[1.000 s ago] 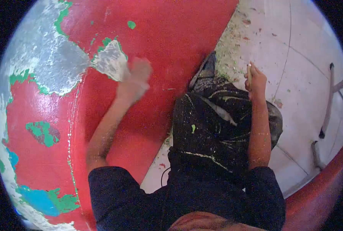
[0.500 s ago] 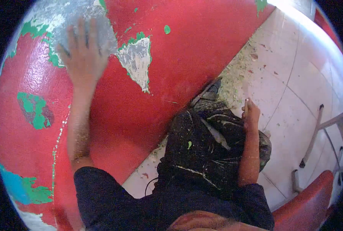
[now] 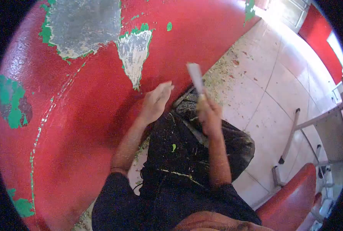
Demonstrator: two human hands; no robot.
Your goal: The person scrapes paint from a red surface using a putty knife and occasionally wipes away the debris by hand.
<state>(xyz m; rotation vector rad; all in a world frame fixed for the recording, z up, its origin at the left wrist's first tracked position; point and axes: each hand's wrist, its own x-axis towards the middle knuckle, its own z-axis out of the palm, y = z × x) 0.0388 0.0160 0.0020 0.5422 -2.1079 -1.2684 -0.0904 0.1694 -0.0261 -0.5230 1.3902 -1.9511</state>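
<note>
A putty knife (image 3: 196,77) with a broad pale blade is in my right hand (image 3: 210,114), blade pointing up toward the wall; motion blurs it slightly. My fingers wrap its handle above my dark, dust-marked trousers (image 3: 179,154). To the left, my left hand (image 3: 156,103) is in front of the red painted wall (image 3: 102,96), fingers stretched out side by side with nothing in them. Just above that hand is a bare pointed patch (image 3: 135,54) edged with green paint. A larger bare grey patch (image 3: 85,27) shows higher up on the left.
Paint flakes and dust (image 3: 227,63) lie on the tiled floor (image 3: 271,96) along the wall's foot. At lower right stand a red seat (image 3: 290,196) and a metal-legged frame (image 3: 290,134). More green paint (image 3: 14,104) shows on the wall's left side.
My left hand has left the large grey patch and come down right, toward the putty knife. My right hand has lifted the knife leftward and up, closer to the wall.
</note>
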